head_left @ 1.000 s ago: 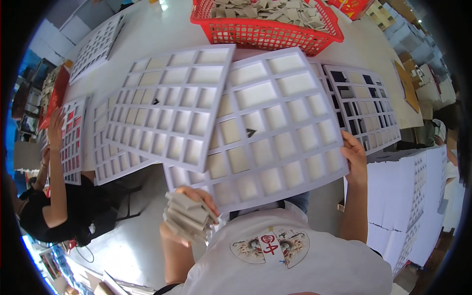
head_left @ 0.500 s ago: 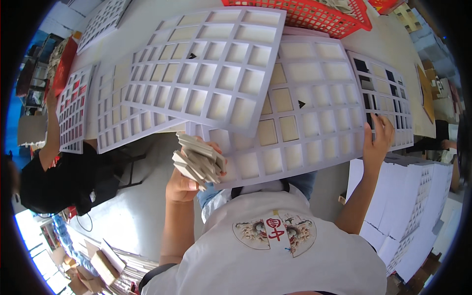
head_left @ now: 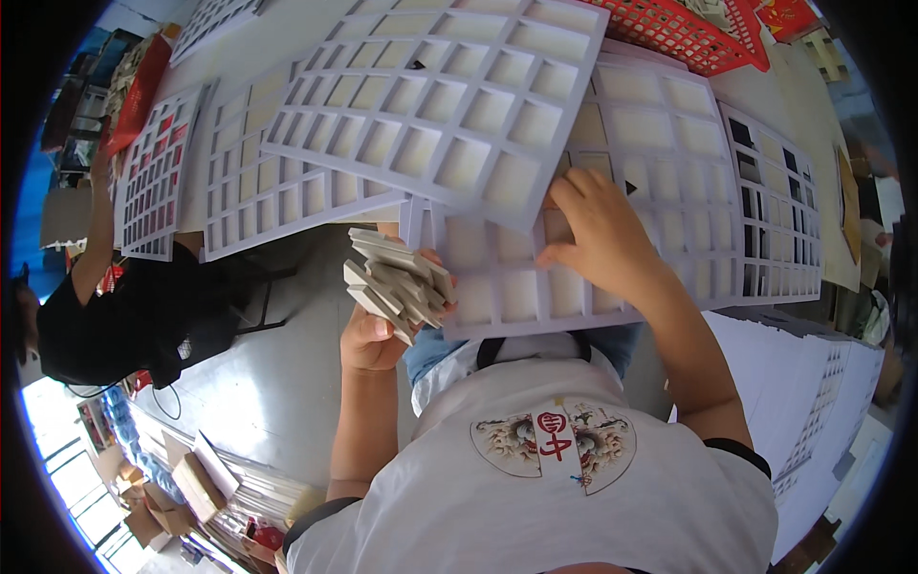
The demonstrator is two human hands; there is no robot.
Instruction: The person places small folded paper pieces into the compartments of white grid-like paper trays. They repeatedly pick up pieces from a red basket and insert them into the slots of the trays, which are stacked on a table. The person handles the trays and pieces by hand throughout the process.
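Note:
My left hand (head_left: pixel 375 337) is closed around a loose stack of grey-beige cardboard pieces (head_left: pixel 406 282), held beside the near left corner of a white grid panel (head_left: pixel 660 225). My right hand (head_left: pixel 602 230) lies over that panel. Its thumb and forefinger are apart at one of the cells, and no piece shows in its grip. A second white grid panel (head_left: pixel 449 105) lies tilted across the first and covers part of it. Some cells of the lower panel look beige, others paler. A small dark triangular mark (head_left: pixel 631 187) shows beside my right hand.
A red plastic basket (head_left: pixel 684 43) with beige pieces stands at the far right. More grid panels lie on the right (head_left: pixel 776 210) and left (head_left: pixel 158 172), some with dark or red cells. A co-worker in black (head_left: pixel 134 320) is at the left. White stacked panels (head_left: pixel 794 392) stand low right.
My right hand has moved left from the lower panel's right edge onto its cells. My left hand still holds the cardboard pieces. The whole view has shifted slightly.

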